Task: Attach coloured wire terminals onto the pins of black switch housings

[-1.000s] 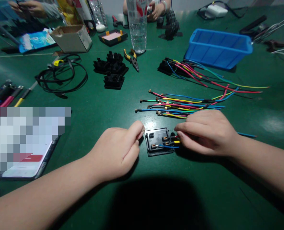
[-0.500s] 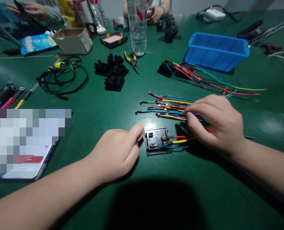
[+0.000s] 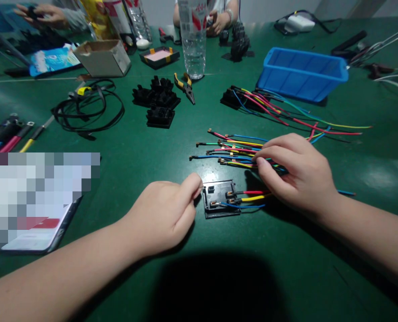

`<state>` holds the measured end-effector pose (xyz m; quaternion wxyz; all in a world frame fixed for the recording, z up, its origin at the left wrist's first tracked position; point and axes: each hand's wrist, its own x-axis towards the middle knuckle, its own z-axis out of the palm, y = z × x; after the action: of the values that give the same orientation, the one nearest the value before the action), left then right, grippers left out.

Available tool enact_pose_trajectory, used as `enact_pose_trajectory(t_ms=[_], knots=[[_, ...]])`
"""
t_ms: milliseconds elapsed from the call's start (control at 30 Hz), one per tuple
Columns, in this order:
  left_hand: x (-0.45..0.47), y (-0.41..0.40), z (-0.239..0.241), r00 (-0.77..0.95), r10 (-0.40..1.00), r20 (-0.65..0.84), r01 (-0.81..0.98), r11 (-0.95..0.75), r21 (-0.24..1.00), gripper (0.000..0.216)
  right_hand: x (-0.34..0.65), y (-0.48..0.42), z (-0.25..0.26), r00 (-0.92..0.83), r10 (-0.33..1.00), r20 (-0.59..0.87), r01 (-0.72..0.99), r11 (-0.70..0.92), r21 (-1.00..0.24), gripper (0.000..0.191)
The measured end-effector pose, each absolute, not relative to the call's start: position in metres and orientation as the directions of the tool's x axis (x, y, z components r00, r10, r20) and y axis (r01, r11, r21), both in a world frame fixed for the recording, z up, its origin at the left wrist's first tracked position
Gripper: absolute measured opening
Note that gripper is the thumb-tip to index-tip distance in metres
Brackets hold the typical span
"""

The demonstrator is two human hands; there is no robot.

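A black square socket part (image 3: 219, 199) lies on the green table (image 3: 199, 277) in front of me, with red, yellow and blue wires plugged into its right side. My left hand (image 3: 163, 214) is curled, thumb and forefinger pinching the part's left edge. My right hand (image 3: 296, 172) rests over a loose bundle of coloured wires (image 3: 232, 150) just behind the part, its fingertips pressed together on the wires.
Behind lie black plastic parts (image 3: 156, 100), pliers (image 3: 185, 86), a water bottle (image 3: 194, 38), a blue bin (image 3: 301, 74), a wired part (image 3: 234, 96), a coiled black cable (image 3: 87, 107) and a cardboard box (image 3: 101, 57). A tablet (image 3: 34, 223) sits at left. Other people's hands (image 3: 219, 18) work at the far edge.
My right hand has left the wires plugged into the socket part and moved back onto the loose wire bundle. My left hand has stayed on the part's left edge.
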<state>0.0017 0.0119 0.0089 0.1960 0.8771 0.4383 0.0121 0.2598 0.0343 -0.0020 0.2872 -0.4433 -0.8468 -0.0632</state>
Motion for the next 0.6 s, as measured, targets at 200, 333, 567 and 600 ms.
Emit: enact_pose_trajectory(t_ms=[200,333,567,600], knots=[[0.002,0.0112,0.01,0.621,0.768,-0.156,0.762,-0.544,0.352,0.005,0.2594,0.0351,-0.0026,-0.46,0.737,0.496,0.788,0.596,-0.154,0.017],[0.002,0.0113,0.0102,0.621,0.767,-0.159,0.764,-0.548,0.341,0.007,0.2596,0.0357,-0.003,-0.467,0.75,0.468,0.792,0.59,-0.155,0.018],[0.0029,0.012,0.0086,0.607,0.778,-0.165,0.781,-0.544,0.307,0.006,0.2599,0.0359,-0.004,-0.456,0.768,0.449,0.804,0.572,-0.162,0.018],[0.0031,0.0119,0.0086,0.606,0.778,-0.164,0.781,-0.543,0.307,0.006,0.2599,0.0361,-0.0043,-0.455,0.773,0.442,0.808,0.567,-0.161,0.018]])
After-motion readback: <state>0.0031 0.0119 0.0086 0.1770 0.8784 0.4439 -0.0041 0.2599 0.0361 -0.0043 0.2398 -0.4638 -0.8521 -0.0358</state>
